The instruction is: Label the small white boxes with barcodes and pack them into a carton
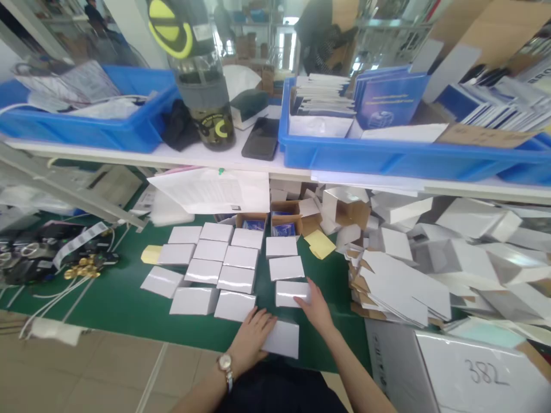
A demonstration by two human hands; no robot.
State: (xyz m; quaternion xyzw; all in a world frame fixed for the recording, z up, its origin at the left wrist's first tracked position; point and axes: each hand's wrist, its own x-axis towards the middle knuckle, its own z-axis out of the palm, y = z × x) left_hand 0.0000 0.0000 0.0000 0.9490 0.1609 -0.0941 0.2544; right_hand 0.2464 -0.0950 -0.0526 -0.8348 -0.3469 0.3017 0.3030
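Resting flat at lower centre, the left hand lies open on a small white box, long axis left-right. Right hand, fingers spread, touches another white box. Above, open brown cartons hold blue packs; blue bin holds booklets.

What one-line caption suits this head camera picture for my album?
Two bare hands, left hand and right hand, rest on small white cardboard boxes laid in rows on a green mat.

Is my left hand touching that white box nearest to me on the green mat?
Touching. The head view shows the left hand lying with its fingers over the left end of the nearest white box, no gap between them.
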